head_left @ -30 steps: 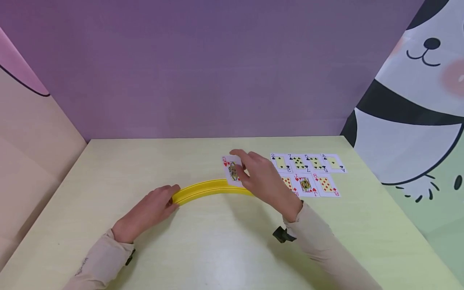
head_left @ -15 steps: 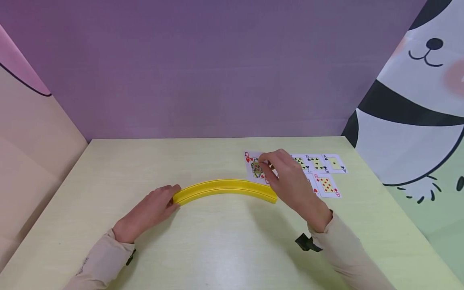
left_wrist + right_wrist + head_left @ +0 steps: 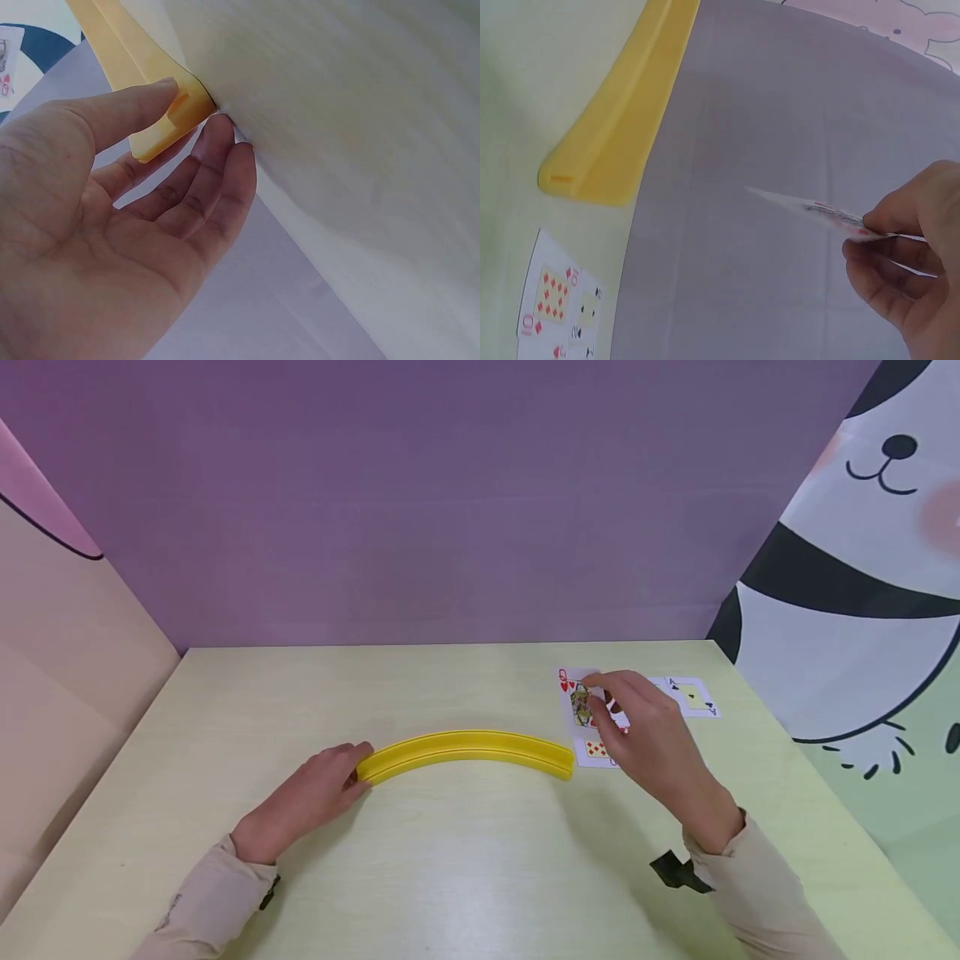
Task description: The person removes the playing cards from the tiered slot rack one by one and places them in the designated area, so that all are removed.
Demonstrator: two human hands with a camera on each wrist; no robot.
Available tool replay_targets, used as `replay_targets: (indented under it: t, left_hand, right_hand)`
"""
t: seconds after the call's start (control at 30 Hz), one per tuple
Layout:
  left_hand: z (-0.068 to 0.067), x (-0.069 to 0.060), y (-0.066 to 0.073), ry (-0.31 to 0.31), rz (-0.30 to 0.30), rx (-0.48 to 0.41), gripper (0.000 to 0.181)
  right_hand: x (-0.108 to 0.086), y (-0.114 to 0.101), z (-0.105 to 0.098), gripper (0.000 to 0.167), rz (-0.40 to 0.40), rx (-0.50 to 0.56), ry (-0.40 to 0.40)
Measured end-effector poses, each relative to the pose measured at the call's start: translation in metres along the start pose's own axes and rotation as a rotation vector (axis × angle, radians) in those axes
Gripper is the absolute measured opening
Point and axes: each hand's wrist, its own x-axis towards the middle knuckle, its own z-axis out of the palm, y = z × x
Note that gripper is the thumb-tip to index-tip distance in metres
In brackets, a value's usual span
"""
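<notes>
A queen of hearts playing card (image 3: 579,702) is pinched between the thumb and fingers of my right hand (image 3: 656,739), raised above other cards at the table's right. In the right wrist view that card (image 3: 832,217) shows nearly edge-on. My left hand (image 3: 303,797) holds the left end of a curved yellow track piece (image 3: 465,745) with a groove along it. The left wrist view shows the thumb (image 3: 135,112) on that end and fingers behind it. The ten of diamonds (image 3: 551,296) lies near the track's free end, partly covered in the head view.
Laid-out cards, among them a black ace (image 3: 693,697), stand in rows at the back right, mostly hidden by my right hand. A purple backdrop (image 3: 450,510) rises behind the pale table (image 3: 450,852). A panda picture (image 3: 847,668) is on the right.
My right hand has carried the queen of hearts to the right, from above the track's middle to over the laid-out cards. The left hand and the track have stayed in place.
</notes>
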Motion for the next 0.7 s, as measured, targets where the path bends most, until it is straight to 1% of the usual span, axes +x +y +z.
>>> replay_targets:
  t: [0.1, 0.27, 0.37, 0.5, 0.7]
  left_hand:
    - [0.000, 0.000, 0.000, 0.000, -0.002, -0.007, 0.029]
    - [-0.002, -0.002, 0.002, -0.005, -0.012, -0.012, 0.028]
    - [-0.003, -0.003, 0.002, -0.009, -0.020, -0.009, 0.029]
    - [-0.004, -0.004, 0.001, -0.007, -0.014, -0.006, 0.029]
    - [-0.005, -0.006, 0.002, -0.004, -0.012, -0.005, 0.028]
  right_hand:
    - [-0.002, 0.006, -0.009, 0.033, 0.011, 0.004, 0.012]
    - [-0.004, 0.016, -0.023, 0.035, 0.027, 0.004, 0.075]
    - [-0.006, 0.023, -0.028, 0.034, 0.039, 0.012, 0.113]
    - [-0.008, 0.034, -0.033, 0.030, 0.070, 0.017, 0.150]
    - [-0.011, 0.054, -0.038, 0.028, 0.131, 0.014, 0.158]
